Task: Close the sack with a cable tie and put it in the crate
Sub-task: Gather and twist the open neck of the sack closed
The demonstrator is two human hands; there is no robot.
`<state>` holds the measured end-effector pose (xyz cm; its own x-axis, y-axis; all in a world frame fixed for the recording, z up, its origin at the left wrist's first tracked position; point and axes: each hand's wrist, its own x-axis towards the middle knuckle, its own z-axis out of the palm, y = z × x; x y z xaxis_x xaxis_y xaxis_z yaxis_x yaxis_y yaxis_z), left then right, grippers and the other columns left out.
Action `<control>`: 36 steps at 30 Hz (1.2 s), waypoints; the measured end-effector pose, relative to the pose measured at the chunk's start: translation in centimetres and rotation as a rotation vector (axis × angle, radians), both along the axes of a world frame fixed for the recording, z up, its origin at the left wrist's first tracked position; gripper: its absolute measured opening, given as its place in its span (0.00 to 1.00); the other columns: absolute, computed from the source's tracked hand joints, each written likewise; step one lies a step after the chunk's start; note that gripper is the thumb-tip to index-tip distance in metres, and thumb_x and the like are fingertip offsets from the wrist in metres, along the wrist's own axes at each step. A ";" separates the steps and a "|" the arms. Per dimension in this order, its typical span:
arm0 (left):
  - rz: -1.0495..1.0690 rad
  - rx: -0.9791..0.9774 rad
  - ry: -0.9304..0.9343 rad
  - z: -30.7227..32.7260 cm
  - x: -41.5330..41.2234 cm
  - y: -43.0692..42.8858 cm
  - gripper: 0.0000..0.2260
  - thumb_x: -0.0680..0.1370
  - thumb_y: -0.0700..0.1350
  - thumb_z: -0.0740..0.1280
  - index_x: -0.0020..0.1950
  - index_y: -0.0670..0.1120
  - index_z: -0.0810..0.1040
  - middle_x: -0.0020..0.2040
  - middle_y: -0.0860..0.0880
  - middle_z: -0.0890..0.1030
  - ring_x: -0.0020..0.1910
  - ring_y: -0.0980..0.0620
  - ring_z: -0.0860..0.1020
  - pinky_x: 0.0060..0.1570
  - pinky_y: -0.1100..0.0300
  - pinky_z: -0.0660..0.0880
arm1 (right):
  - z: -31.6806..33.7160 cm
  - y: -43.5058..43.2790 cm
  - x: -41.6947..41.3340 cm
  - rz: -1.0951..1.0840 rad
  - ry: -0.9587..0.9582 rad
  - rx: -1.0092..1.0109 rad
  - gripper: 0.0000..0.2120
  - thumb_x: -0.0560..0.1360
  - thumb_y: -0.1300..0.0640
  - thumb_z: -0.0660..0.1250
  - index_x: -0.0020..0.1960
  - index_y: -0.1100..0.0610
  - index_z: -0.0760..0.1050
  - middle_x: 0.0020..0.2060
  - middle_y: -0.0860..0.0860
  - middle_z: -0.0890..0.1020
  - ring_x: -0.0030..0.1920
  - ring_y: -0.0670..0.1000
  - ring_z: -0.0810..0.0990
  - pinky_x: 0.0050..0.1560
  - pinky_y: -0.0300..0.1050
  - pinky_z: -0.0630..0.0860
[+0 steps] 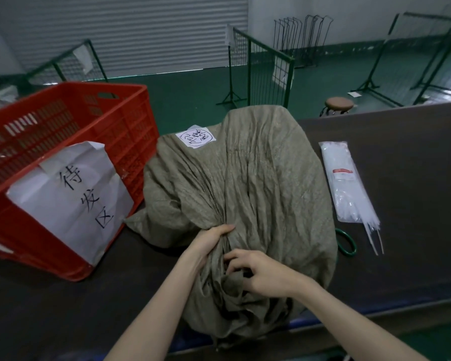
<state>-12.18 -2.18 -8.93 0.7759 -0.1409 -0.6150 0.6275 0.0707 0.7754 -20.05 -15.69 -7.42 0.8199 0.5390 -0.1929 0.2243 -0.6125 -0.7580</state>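
On the dark table [401, 178], centre: one olive-grey sack [245, 183], full and rounded, lying with its gathered neck toward the person and hanging over the near table edge. White label [195, 136] with handwritten characters stuck on the sack's far upper side. Left hand [211, 241] clenched around the bunched neck cloth from the left, thumb laid over the pleats. Right hand [258, 272] on top of the loose mouth just below, fingers curled into the folds and pinching cloth; no tie visible in either hand. Left of the sack, touching or just beside it: red slatted crate [130, 142], tilted toward the camera, with a large white paper sheet [71, 194] bearing handwritten characters fixed to its near wall; whether anything lies in the crate cannot be told. Right of the sack, apart from it: clear bag of white cable ties [346, 183], lying lengthwise, several tie ends sticking out of its near end. Green ring [348, 244] on the table between sack and ties, partly hidden under the sack's edge. Beyond the table: round brown stool [339, 103], green mesh fence panels [263, 66] on stands, green floor, grey roller shutter [130, 32].
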 end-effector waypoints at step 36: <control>0.109 -0.387 0.031 -0.9 -0.5 -0.9 0.23 0.78 0.53 0.57 0.64 0.36 0.73 0.43 0.42 0.86 0.48 0.46 0.82 0.52 0.59 0.75 | -0.6 2.5 2.8 -0.336 -0.162 0.085 0.16 0.73 0.65 0.63 0.60 0.60 0.78 0.50 0.53 0.76 0.56 0.52 0.75 0.53 0.35 0.66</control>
<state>-12.63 -3.11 -9.79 0.7812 -0.2845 -0.5556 0.6225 0.4213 0.6595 -17.26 -13.23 -8.02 0.9699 0.2433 -0.0128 0.1424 -0.6088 -0.7804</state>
